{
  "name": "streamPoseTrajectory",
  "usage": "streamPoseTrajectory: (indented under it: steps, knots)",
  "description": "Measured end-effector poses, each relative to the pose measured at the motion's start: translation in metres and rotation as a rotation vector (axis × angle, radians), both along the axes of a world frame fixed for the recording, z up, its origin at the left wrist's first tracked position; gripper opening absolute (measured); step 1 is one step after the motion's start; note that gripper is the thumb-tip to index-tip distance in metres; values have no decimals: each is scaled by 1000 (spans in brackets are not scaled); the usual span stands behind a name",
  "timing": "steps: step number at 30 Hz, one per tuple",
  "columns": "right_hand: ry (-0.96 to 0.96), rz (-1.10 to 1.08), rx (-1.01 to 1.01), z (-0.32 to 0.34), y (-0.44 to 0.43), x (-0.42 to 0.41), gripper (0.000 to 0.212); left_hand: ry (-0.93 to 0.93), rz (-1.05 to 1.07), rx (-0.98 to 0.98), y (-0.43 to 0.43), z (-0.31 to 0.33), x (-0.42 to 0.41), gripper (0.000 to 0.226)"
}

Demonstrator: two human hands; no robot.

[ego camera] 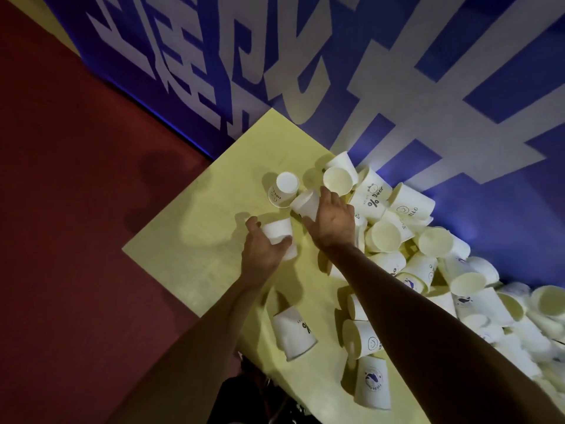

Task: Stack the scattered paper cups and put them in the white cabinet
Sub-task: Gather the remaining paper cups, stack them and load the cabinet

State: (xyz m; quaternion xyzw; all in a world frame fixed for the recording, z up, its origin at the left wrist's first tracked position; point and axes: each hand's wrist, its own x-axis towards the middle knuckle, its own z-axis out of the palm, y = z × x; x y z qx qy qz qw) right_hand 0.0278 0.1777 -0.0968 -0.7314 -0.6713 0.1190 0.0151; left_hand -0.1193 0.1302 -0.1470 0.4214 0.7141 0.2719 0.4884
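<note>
Many white paper cups lie scattered on a pale yellow table (195, 228), heaped along its right side (434, 258). My left hand (263, 252) grips a short upside-down cup (278, 232), thumb and fingers curled round it. Just to its right, my right hand (331, 220) holds a tilted cup (305, 204) by its side. An upside-down cup (282, 189) stands behind them, and an open cup (337, 180) lies right beyond my right fingers. The white cabinet is not in view.
Nearer to me lie more cups: one on its side (292, 332), a smiley-printed one (362, 339) and one with a blue logo (373, 382). A blue wall with large white letters (397, 87) runs behind the table. Red floor (76, 209) lies to the left.
</note>
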Motion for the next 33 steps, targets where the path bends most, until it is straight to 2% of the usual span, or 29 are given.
streamPoseTrajectory:
  steps: [6,11,20,26,33]
  knots:
    - [216,-143,102,29,-21,11,64,26,23,-30,-11,28,5,94]
    - [269,-200,185,54,-54,58,63,46,-34,21,-31,62,41,96]
    - [341,-335,244,87,-166,192,68,78,-133,154,-117,111,153,87]
    - [362,-369,244,100,-246,271,65,57,-225,239,-175,129,228,63]
    - [462,-560,314,117,-307,366,65,-23,-458,254,-177,131,329,67]
